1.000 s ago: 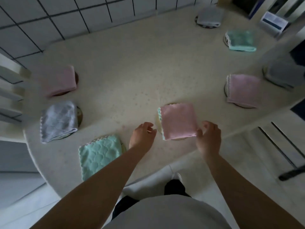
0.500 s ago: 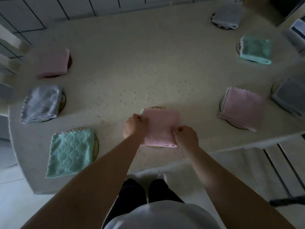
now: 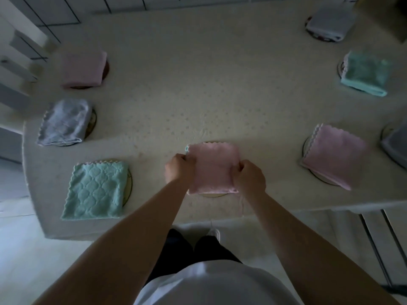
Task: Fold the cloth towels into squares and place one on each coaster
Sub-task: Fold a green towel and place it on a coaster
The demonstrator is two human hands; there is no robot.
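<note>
The folded pink towel (image 3: 212,167) is held at its two sides, over the coaster (image 3: 213,194) near the front edge of the counter (image 3: 198,95). The grip of the left hand (image 3: 179,168) is curled tight on the left side, and the right hand (image 3: 250,176) is curled on the right side. The placing step seems to be in hand. Next, the towel probably needs to be laid flat and let go.
</note>
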